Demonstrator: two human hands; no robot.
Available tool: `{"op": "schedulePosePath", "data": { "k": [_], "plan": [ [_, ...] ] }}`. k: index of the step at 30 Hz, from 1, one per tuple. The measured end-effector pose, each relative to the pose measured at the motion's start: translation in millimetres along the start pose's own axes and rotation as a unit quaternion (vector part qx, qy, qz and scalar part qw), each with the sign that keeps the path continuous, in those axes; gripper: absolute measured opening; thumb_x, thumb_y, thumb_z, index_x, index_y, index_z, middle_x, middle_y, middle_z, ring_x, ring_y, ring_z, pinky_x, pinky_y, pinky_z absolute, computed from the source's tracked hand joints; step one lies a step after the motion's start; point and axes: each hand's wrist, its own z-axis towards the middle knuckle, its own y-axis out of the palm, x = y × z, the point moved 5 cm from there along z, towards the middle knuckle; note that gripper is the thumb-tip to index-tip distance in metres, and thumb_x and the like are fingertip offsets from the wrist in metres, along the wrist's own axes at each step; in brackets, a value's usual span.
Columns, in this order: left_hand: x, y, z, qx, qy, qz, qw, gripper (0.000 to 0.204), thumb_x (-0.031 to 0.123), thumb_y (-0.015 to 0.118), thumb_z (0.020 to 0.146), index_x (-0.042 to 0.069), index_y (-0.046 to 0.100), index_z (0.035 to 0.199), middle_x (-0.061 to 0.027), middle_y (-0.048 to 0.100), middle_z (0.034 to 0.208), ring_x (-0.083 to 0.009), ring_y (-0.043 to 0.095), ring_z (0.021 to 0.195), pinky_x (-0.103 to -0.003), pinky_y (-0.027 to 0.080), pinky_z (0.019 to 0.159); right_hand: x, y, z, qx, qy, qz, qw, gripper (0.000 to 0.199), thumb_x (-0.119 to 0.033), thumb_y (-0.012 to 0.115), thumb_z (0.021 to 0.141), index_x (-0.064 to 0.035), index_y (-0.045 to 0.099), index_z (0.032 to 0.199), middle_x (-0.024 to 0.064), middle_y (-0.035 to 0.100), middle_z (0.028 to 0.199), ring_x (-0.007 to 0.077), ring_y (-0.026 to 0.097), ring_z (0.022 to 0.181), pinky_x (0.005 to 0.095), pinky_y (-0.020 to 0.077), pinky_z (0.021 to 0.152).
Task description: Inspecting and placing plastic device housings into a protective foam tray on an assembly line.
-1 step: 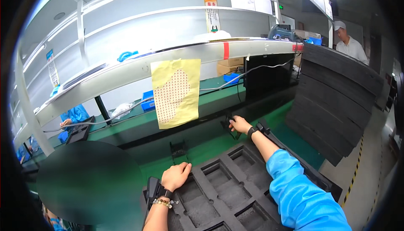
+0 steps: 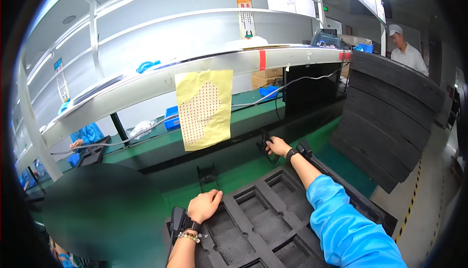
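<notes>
In front of me lies a black foam tray [image 2: 247, 230] with several rectangular recesses. My left hand [image 2: 204, 206] is closed at its far left edge, fingertips hidden. Just beyond that hand, a small black stand-like piece [image 2: 206, 174] is on the green work surface, one thin leg of it reaching toward my thumb. Whether I hold that leg or the tray edge does not show. Further right, past the tray's far edge, my right hand [image 2: 279, 147] is closed on a similar black stand-like piece [image 2: 266, 143], partly covered by my fingers.
A tall stack of black foam trays [image 2: 387, 117] rises at the right. Ahead, a yellow sheet [image 2: 204, 112] hangs from a white shelf rail [image 2: 243, 60]; a grey cable [image 2: 253, 101] runs behind it. A dark monitor [image 2: 312, 90] and blue bins [image 2: 171, 118] stand beyond. A person in white [image 2: 409, 56] is far right.
</notes>
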Motion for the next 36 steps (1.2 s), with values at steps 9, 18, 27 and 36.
{"op": "schedulePosePath", "data": {
  "k": [9,18,27,36],
  "plan": [
    [-0.3,-2.0,0.0,-0.006,-0.010,-0.010,1.000,0.048,0.051,0.041,0.097,0.015,0.067,0.116,-0.0176,0.070,0.104,-0.0374,0.065,0.101,-0.046,0.051,0.087,59.7,11.4,32.4,0.021,-0.067,-0.142,0.987,0.061,-0.037,0.065,0.090,0.0035,0.050,0.132,0.0211,0.067,0.114,0.0334,0.066,0.106,0.0414,0.0522,0.089],
    [-18.9,2.8,2.5,0.050,-0.008,-0.045,0.998,0.043,0.047,0.047,0.095,0.014,0.068,0.113,-0.0172,0.071,0.099,-0.0379,0.066,0.098,-0.046,0.052,0.085,-32.8,-10.8,-50.9,0.167,-0.085,-0.301,0.935,0.039,-0.027,0.061,0.087,-0.0074,0.059,0.121,0.0155,0.058,0.119,0.0346,0.054,0.118,0.0464,0.0413,0.100],
    [-26.5,-1.9,-1.3,0.117,0.036,-0.075,0.990,0.032,0.037,0.052,0.093,0.014,0.069,0.106,-0.0159,0.071,0.098,-0.0369,0.067,0.094,-0.045,0.054,0.081,-70.3,-108.2,-270.0,0.004,-0.194,-0.355,0.915,0.068,-0.031,0.067,0.086,-0.0006,0.040,0.141,0.0217,0.052,0.130,0.0380,0.048,0.124,0.0447,0.0391,0.104],
    [-15.5,-9.9,-16.7,0.148,0.102,-0.051,0.982,0.026,0.025,0.050,0.093,0.006,0.064,0.102,-0.0176,0.067,0.101,-0.0386,0.063,0.098,-0.048,0.052,0.081,55.0,-162.5,-389.5,0.034,0.005,-0.163,0.986,0.069,-0.030,0.076,0.076,-0.0012,0.047,0.132,0.0262,0.066,0.113,0.0413,0.062,0.111,0.0441,0.0489,0.092]
  ]
}}
